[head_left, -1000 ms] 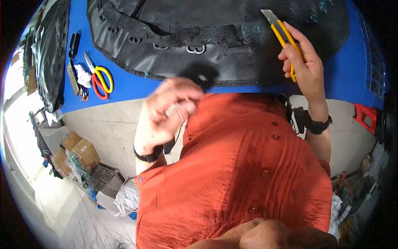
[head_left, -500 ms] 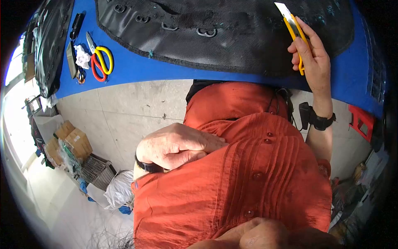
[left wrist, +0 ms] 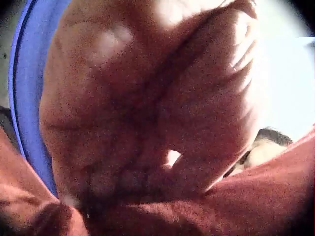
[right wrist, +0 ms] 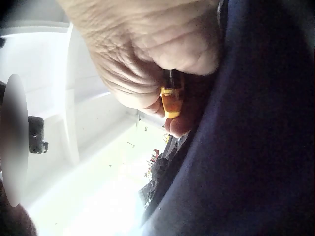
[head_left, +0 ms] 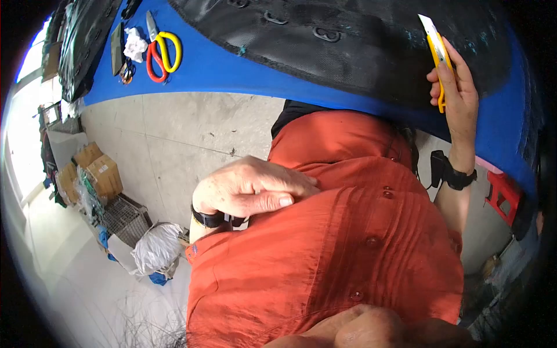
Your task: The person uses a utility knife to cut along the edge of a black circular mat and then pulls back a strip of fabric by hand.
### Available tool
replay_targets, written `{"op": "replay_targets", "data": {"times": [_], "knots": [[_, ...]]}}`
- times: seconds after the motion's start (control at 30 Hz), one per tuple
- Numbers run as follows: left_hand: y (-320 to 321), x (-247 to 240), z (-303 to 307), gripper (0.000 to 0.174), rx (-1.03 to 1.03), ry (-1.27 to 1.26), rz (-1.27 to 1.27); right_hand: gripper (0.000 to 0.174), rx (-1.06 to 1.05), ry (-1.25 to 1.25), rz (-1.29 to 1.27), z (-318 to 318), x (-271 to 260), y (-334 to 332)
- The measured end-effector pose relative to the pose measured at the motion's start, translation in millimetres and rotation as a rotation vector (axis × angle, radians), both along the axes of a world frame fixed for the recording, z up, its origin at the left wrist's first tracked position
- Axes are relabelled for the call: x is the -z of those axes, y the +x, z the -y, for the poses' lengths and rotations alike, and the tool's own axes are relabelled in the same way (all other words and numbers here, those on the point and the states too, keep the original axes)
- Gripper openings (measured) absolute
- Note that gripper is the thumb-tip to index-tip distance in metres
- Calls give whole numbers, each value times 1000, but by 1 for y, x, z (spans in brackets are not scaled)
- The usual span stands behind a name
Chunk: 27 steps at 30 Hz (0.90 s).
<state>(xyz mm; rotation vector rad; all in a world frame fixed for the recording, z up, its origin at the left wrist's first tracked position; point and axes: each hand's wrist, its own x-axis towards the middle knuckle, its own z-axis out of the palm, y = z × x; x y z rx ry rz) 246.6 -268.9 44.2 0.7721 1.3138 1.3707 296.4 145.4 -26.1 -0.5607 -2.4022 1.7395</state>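
Observation:
My right hand (head_left: pixel 462 110) grips a yellow utility knife (head_left: pixel 438 52) near the front of the blue table (head_left: pixel 214 75), its blade extended and pointing away from me. In the right wrist view the yellow end of the knife (right wrist: pixel 172 102) shows between the fingers and the palm. On the front of the red shirt (head_left: pixel 342 232) rests my left hand (head_left: pixel 249 188), palm toward the body and thumb lying beside the fingers. Its fingertips are hidden against the cloth. A large black mesh sheet (head_left: pixel 360 69) with metal rings covers much of the table.
Scissors with red and yellow handles (head_left: pixel 162 55) lie at the table's left, beside a crumpled white wad (head_left: pixel 135 44) and a dark flat bar (head_left: pixel 117 47). Cardboard boxes (head_left: pixel 104 177), a wire crate (head_left: pixel 123 217) and a silvery bag (head_left: pixel 156 246) stand on the floor at left.
My left hand has come down from near the table edge onto the shirt front. The right hand, still gripping the utility knife, has shifted right in the view. The table's contents have shifted too.

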Motion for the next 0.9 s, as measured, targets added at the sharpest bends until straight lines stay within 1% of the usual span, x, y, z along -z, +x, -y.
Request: {"op": "replay_targets", "data": {"times": [0.07, 0.1, 0.17, 0.27, 0.37, 0.4, 0.5, 0.53, 0.6, 0.67, 0.77, 0.83, 0.9], "knots": [[-6, -1, 16, 20, -54, -107, 29, 44, -1, 13, 6, 0, 0, 0], [-10, -3, 21, 16, -105, -259, -11, 44, -1, 27, 13, 1, -1, -1], [-4, 11, 22, 12, -330, -464, -58, 44, 7, 62, 27, 4, -3, -2], [-7, 23, 22, 10, -158, -671, 31, 45, 8, 32, 26, 2, -2, -1], [-7, 41, 28, 8, 12, -606, -1, 46, 9, 52, 30, 2, -1, -1], [-8, 42, 31, 8, -13, -537, 1, 46, 4, 80, 26, 2, 0, -1], [-14, 33, 30, 9, 152, -611, 87, 46, -6, 95, 31, 0, 0, -2], [-13, 35, 30, 11, 158, -578, 105, 46, -1, 97, 32, 1, 0, -2], [-8, 44, 27, 11, 165, -559, 33, 47, 16, 116, 41, 2, -1, -3], [-5, 48, 21, 11, 161, -549, 1, 47, 19, 101, 49, 5, -3, -4], [-7, 48, 13, 8, 185, -553, -125, 47, 34, 58, 59, 7, -5, -4], [-12, 48, 11, 8, 203, -548, -95, 46, 35, 3, 51, 3, -3, -3], [-20, 45, 4, 12, 216, -410, -369, 46, 31, -10, 49, 6, -7, -3]]}}
